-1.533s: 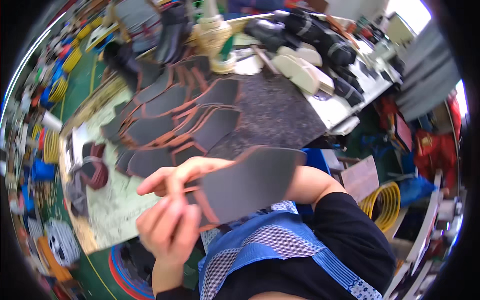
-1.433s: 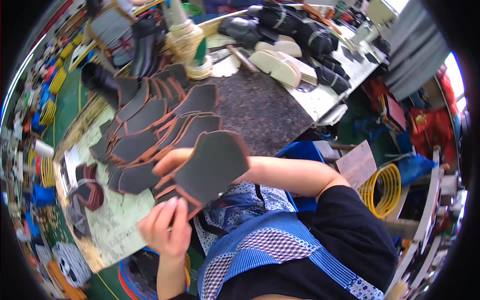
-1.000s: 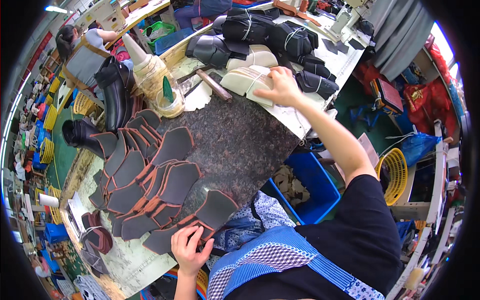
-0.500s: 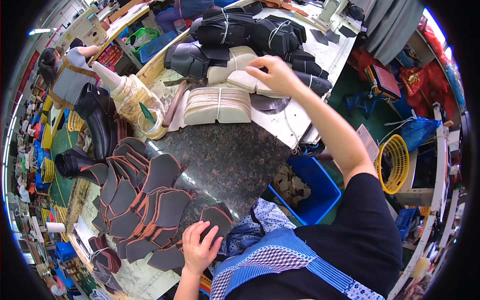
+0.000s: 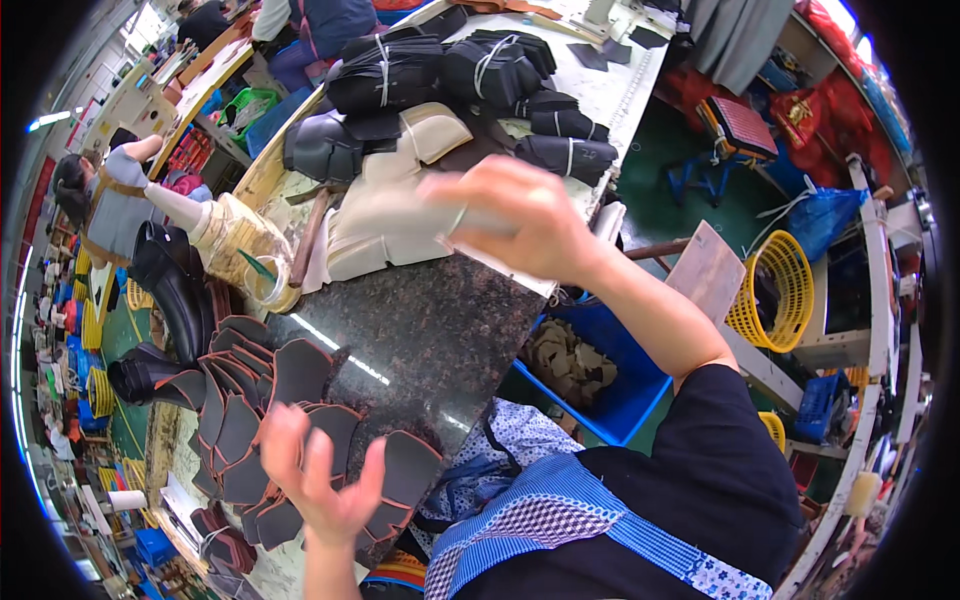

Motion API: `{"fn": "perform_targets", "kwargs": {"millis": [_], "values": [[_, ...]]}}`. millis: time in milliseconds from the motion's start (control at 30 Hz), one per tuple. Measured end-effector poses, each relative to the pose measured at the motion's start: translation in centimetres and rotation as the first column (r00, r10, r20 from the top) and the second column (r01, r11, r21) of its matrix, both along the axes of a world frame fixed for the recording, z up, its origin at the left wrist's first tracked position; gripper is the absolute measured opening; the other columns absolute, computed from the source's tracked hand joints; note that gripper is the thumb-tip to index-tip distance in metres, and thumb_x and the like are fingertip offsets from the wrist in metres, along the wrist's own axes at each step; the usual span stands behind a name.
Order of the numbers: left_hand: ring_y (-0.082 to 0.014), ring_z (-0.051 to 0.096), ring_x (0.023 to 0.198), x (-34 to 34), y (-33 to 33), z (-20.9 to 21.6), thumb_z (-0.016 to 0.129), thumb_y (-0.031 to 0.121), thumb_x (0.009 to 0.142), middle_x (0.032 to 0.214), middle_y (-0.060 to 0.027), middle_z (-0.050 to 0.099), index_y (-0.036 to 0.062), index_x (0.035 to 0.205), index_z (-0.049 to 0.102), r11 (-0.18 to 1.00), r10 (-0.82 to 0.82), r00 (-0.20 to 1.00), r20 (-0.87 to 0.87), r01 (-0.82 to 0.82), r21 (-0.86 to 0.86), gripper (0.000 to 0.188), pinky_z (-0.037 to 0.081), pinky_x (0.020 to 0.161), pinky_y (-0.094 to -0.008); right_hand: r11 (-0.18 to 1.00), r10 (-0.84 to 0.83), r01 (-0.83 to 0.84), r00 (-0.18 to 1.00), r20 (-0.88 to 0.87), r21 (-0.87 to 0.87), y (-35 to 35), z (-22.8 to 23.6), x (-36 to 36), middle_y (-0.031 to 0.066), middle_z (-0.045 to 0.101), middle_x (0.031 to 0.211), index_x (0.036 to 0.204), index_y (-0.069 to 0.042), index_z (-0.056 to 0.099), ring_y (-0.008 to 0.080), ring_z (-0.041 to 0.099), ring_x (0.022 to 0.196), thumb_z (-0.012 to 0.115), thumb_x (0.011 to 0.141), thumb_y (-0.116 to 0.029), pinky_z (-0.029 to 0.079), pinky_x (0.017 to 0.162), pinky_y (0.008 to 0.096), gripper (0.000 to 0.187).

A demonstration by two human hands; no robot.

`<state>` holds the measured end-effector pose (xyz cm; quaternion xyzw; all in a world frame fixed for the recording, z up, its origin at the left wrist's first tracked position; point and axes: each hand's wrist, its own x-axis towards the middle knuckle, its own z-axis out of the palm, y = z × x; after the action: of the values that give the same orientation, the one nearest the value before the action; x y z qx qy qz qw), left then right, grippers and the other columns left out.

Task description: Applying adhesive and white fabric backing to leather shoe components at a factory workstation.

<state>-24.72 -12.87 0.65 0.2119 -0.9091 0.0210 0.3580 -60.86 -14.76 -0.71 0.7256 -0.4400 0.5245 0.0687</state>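
- Your right hand (image 5: 520,225) was clenched on a pale, flat shoe piece (image 5: 400,215), lifted above the far edge of the dark granite slab (image 5: 430,330). The piece was blurred, so its exact shape could not be told.
- Its long axis ran roughly from 9 to 3 o'clock, sticking out of your grip toward 9 o'clock.
- Your left hand (image 5: 320,480) was released, fingers spread and holding nothing, hovering over the fanned dark insole pieces (image 5: 270,420) at the slab's near-left corner.
- From your left hand the pale piece lay toward 1 o'clock, well apart; the right hand was plainly the nearer one, since it already held it.
- Just under and beyond the held piece, toward 10 o'clock, lay a stack of cream-coloured pieces (image 5: 380,240), close enough to brush against.
- Farther off at 12 o'clock sat black bundles tied with white cord (image 5: 480,70).
- At 9 o'clock from the right hand stood a pale cone of thread (image 5: 225,230), with a wooden-handled tool (image 5: 308,235) lying between it and the cream stack.
- The middle of the slab between your two hands lay bare of shoe pieces.
- A blue bin (image 5: 590,370) of scraps sat below the slab's right edge, under your right forearm.
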Motion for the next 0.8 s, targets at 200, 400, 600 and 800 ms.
{"fn": "perform_targets", "kwargs": {"millis": [200,400,600,800], "values": [[-0.0268,0.071,0.097,-9.9,-4.9,4.8,0.089,0.022,0.074,0.112,-0.0168,0.071,0.0044,0.14,0.052,0.775,-0.179,0.888,0.424,-0.139,0.617,0.078,0.055,0.086,-0.038,0.907,0.413,-0.408,0.91,-0.031,0.106,3.4,-1.1,4.7,0.0089,0.059,0.087,0.107,-0.009,0.066,0.0294,0.065,0.079,0.079,0.078,-0.022,0.054,0.066,0.0408,0.034],[-0.03,0.072,0.071,-7.7,-5.2,2.3,0.088,0.025,0.076,0.078,-0.014,0.071,0.0048,0.102,0.069,0.45,-0.491,0.828,0.27,-0.024,0.893,0.037,0.054,0.064,-0.0354,0.792,0.517,-0.523,0.849,0.11,0.315,5.7,-1.8,4.2,0.0126,0.055,0.088,0.094,-0.004,0.062,0.0337,0.06,0.08,0.068,0.09,-0.015,0.05,0.066,0.0438,0.014],[-0.0147,0.069,0.07,-7.6,-6.1,1.7,0.087,0.019,0.08,0.084,-0.0063,0.073,0.0025,0.1,0.07,0.405,-0.35,0.934,0.067,0.087,0.91,0.031,0.053,0.065,-0.0299,0.778,0.441,-0.466,0.883,0.161,0.42,6.6,-0.8,0.2,0.014,0.049,0.083,0.081,0.001,0.051,0.0344,0.054,0.075,0.063,0.091,-0.008,0.045,0.067,0.0428,0.019],[-0.0148,0.071,0.088,-5.0,-10.1,-1.4,0.085,0.024,0.084,0.102,-0.0077,0.074,0.0002,0.116,0.066,0.334,0.069,0.985,-0.158,0.126,0.934,0.044,0.057,0.079,-0.0301,0.807,-0.124,0.023,0.984,0.131,0.59,9.6,-6.3,-6.1,0.0087,0.048,0.085,0.085,0.0,0.05,0.0226,0.05,0.079,0.059,0.097,-0.005,0.041,0.072,0.0357,0.016]]}}
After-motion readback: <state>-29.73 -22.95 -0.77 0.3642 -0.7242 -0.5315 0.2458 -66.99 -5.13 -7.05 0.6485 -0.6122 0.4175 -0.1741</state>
